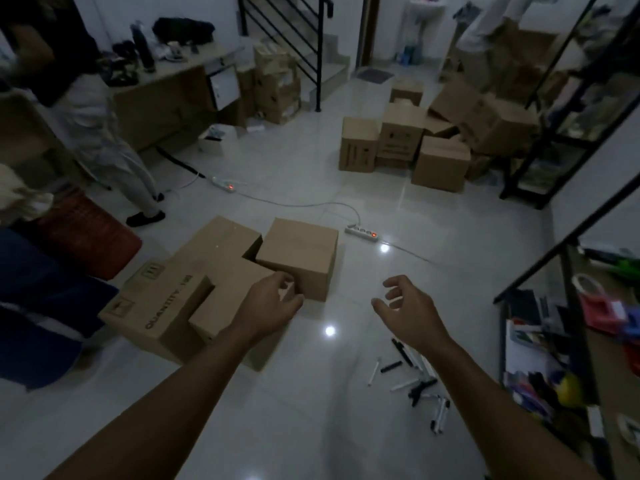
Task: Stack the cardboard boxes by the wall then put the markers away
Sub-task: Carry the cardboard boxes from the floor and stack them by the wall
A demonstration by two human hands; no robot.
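Note:
A small cardboard box [300, 251] stands on the tiled floor in front of me. A larger flat box [194, 278] printed "QUANTITY" lies to its left, with another small box [221, 327] at its near side. My left hand [273, 301] hovers at the small box's near left corner, fingers loosely curled, holding nothing. Out to the right of that box my right hand [403, 308] is spread in the air, empty. Several black and white markers [414, 379] lie scattered on the floor under my right forearm.
A pile of cardboard boxes [408, 143] sits across the room near a black shelf [561, 133]. Two power strips [362, 233] with a cable cross the floor. A person [114, 143] stands at the left by a desk. A cluttered shelf [571, 341] is on my right.

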